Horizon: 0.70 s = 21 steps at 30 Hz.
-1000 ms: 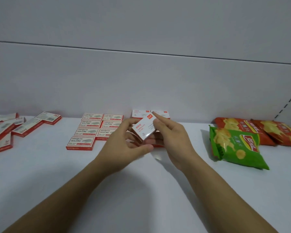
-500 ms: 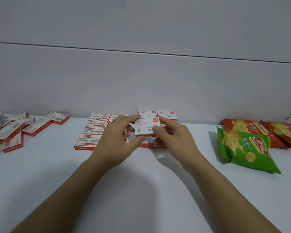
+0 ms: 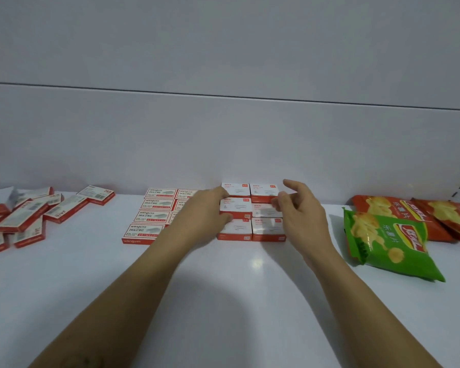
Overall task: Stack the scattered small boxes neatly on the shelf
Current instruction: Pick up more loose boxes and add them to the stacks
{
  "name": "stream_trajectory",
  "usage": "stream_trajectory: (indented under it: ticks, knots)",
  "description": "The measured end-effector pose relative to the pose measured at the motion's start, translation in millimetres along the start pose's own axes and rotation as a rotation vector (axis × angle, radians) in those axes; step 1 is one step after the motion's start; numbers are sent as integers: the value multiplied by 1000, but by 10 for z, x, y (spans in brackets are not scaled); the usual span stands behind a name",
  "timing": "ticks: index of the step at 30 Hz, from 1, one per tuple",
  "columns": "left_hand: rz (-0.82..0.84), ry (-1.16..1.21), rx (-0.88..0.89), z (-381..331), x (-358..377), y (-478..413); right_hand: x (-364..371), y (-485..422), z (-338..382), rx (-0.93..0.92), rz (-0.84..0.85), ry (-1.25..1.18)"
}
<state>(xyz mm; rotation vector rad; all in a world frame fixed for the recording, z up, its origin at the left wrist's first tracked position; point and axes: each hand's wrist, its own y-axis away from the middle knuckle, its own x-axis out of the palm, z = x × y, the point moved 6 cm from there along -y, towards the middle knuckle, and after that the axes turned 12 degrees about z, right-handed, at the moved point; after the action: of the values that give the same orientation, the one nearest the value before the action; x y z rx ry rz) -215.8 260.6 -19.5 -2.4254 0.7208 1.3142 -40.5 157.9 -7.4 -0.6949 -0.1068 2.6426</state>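
Six small boxes (image 3: 251, 211) in two columns, left hand (image 3: 201, 215) touching middle one, right hand (image 3: 300, 208) open

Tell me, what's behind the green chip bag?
Behind the green chip bag lie two red chip bags, one partly covered by it. What else sits under the green one is hidden.

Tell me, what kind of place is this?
Probably a shop shelf being stocked: rows of small boxes beside crisp bags on a white shelf, and loose boxes waiting at the left.

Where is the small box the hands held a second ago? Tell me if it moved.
Yes. The small box went down and back onto the paper-clip box stack, left column.
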Motion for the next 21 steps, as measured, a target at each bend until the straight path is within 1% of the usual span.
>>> stream_trajectory:
  ticks: [5,9,14,21]
  knots:
    - [-97,1,4,15,118,63,13,-9,11,-17,24,67]
    - [-131,-75,43,-56,82,46,63,11,31,-40,45,108]
    - [-166,-149,-8,-58,71,4,135,20,19,-43,96,149]
    - [-187,-162,12,-47,90,39,178,38,28,-40,118,163]
